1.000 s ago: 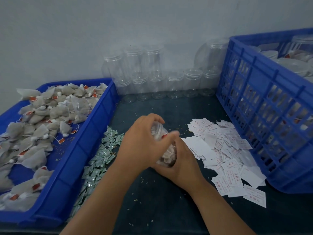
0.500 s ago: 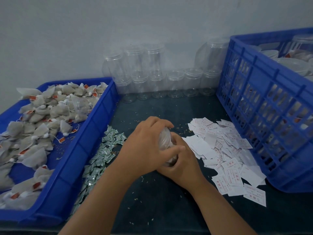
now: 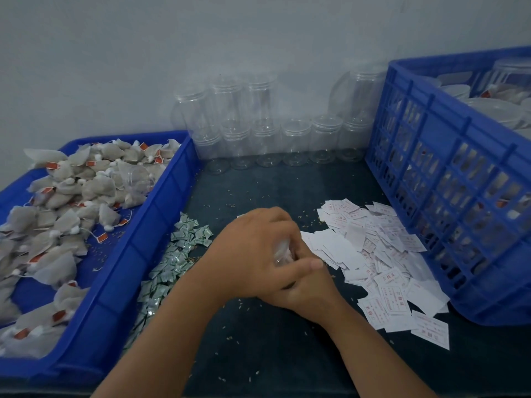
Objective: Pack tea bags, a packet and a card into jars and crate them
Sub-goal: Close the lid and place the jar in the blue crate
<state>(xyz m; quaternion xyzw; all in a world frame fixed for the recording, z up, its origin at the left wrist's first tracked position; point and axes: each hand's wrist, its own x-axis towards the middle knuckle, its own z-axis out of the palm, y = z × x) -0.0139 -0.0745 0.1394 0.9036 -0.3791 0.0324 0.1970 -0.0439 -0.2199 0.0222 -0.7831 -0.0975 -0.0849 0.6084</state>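
At the left edge of the frame a blue tray (image 3: 149,225) holds a heap of tea bags (image 3: 71,196) with red tags, and one clear tub (image 3: 138,182) lies on its side among them. Just beside the tray's right wall a strip of small green-and-white packets (image 3: 175,254) runs down the dark table (image 3: 273,354). Bare table shows in the middle, from the hands back to a row of empty jars (image 3: 287,139) stacked against the wall, and again in the lower centre around the forearms.

In the centre the left hand (image 3: 253,254) is curled over a clear jar (image 3: 280,251), thumb laid across it. The right hand (image 3: 310,294) sits under and behind, fingers wrapped to the same jar. Only a sliver of the jar shows between them, so what is in it cannot be told.

Right of the hands lies a loose pile of white cards (image 3: 373,254), touching the foot of a tall blue crate (image 3: 445,182) at the right edge, which holds lidded jars (image 3: 502,90). The cards carry red Chinese print; one heading seems to read 合格证, the rest too small.
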